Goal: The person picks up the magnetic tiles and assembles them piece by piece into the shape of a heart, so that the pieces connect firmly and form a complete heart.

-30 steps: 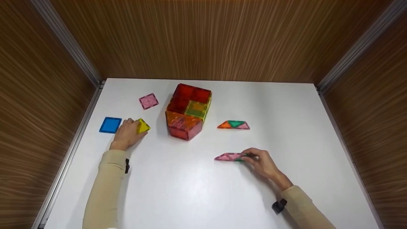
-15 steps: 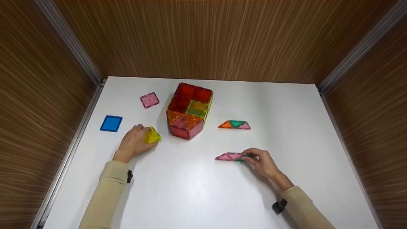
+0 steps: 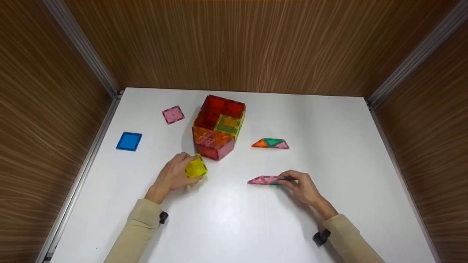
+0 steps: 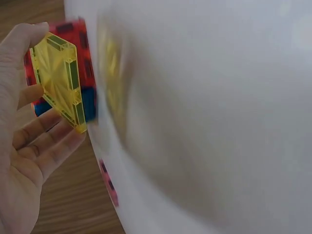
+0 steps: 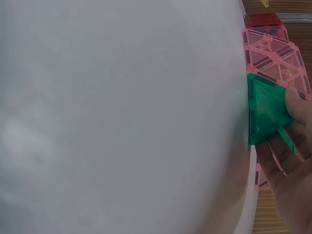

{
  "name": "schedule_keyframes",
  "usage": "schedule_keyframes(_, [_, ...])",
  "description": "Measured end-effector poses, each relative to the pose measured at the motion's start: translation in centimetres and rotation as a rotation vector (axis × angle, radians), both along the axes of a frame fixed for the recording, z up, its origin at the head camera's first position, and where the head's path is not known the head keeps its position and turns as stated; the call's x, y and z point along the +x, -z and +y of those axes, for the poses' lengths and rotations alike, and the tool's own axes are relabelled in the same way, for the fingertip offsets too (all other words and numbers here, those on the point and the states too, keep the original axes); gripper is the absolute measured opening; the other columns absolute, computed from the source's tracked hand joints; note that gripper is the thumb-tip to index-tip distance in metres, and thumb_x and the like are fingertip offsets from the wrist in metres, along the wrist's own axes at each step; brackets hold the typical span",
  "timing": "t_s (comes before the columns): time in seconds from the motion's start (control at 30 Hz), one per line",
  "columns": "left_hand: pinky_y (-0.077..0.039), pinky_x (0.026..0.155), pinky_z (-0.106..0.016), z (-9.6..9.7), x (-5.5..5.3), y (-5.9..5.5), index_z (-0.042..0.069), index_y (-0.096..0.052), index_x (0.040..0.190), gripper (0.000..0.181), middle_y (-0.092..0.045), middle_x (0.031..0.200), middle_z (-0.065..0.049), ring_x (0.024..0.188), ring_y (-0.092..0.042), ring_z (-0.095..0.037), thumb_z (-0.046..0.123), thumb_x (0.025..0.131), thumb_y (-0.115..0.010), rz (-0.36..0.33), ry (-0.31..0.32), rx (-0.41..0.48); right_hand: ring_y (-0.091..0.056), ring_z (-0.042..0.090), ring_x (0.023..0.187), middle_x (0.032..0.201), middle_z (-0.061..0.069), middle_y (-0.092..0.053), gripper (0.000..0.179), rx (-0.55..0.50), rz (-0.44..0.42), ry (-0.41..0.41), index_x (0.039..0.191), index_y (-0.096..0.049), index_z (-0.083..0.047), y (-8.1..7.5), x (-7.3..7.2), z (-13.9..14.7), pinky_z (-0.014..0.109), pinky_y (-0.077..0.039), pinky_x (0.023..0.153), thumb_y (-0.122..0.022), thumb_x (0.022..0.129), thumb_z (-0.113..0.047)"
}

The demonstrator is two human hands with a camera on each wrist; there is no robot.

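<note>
My left hand (image 3: 173, 174) holds a translucent yellow magnetic tile (image 3: 196, 167), tilted between thumb and fingers, just in front of a box-like build (image 3: 219, 107) of red, yellow, orange and pink magnetic tiles. Dark magnets show along the edges of the yellow tile (image 4: 58, 73) in the left wrist view. On the right, my right hand (image 3: 302, 188) pinches a green triangular magnetic tile (image 5: 267, 108). Pink triangular tiles (image 3: 264, 180) adjoin the green one, standing upright on the table in a low row.
Behind the right hand stands another low strip (image 3: 270, 143) of orange, green and pink triangular tiles. A blue square tile (image 3: 129, 141) and a pink square tile (image 3: 173, 114) lie flat at the left. Wood-grain panels (image 3: 234, 47) enclose the white table (image 3: 329, 153).
My left hand has carried the yellow tile right and toward me, away from the blue square, and turned it. My right hand has stayed in place on the green tile.
</note>
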State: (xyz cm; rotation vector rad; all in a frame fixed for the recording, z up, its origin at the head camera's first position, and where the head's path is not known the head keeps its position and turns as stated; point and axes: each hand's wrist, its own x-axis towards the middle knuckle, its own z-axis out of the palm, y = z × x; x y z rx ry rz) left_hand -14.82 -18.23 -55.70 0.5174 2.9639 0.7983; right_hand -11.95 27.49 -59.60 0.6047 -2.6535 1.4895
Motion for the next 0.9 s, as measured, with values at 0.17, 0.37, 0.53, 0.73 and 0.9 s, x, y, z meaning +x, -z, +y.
schedule_keyframes(0.17, [-0.057,0.109,-0.047,2.4,1.0,0.6,0.012,-0.059,0.144,0.075,-0.063,0.136,-0.013,0.118,-0.064,-0.029,0.037,0.081,-0.091,0.081,0.080,0.096,-0.072,0.002,0.089,0.098,0.002,-0.081,0.012,0.003,0.021,-0.004,0.103,-0.080,-0.016,-0.1,0.1,-0.2,0.015,-0.057,0.081,-0.077,0.094,-0.009])
schedule_keyframes(0.37, [-0.054,0.112,-0.046,5.0,1.4,0.8,0.009,-0.054,0.151,0.085,-0.057,0.139,-0.013,0.122,-0.059,-0.028,0.038,0.080,-0.091,0.036,0.147,0.106,-0.072,0.004,0.090,0.099,0.004,-0.081,0.012,0.015,0.023,-0.011,0.103,-0.080,-0.015,-0.2,0.4,-0.7,0.014,-0.056,0.081,-0.078,0.093,-0.008])
schedule_keyframes(0.53, [-0.055,0.109,-0.045,7.0,0.9,1.2,0.011,-0.055,0.150,0.084,-0.056,0.130,-0.010,0.118,-0.057,-0.026,0.043,0.081,-0.090,0.004,0.216,0.088,-0.073,0.005,0.091,0.099,0.006,-0.081,0.014,0.011,0.027,-0.022,0.103,-0.080,-0.014,-0.2,0.5,-1.1,0.015,-0.056,0.082,-0.079,0.092,-0.006])
schedule_keyframes(0.73, [-0.050,0.116,-0.051,9.4,-0.4,1.4,0.017,-0.051,0.153,0.084,-0.054,0.142,-0.012,0.125,-0.058,-0.030,0.043,0.082,-0.088,-0.113,0.258,0.126,-0.072,0.006,0.090,0.099,0.008,-0.081,0.014,0.000,0.018,-0.021,0.103,-0.080,-0.012,-0.2,0.7,-1.6,0.015,-0.056,0.082,-0.080,0.091,-0.005])
schedule_keyframes(0.9, [-0.049,0.119,-0.046,10.9,-1.2,1.8,0.015,-0.051,0.150,0.082,-0.058,0.139,-0.008,0.124,-0.059,-0.025,0.042,0.082,-0.088,-0.111,0.326,0.134,-0.072,0.004,0.090,0.099,0.005,-0.081,0.011,-0.002,0.006,-0.035,0.103,-0.079,-0.013,-0.2,0.9,-2.0,0.015,-0.056,0.082,-0.079,0.093,-0.010])
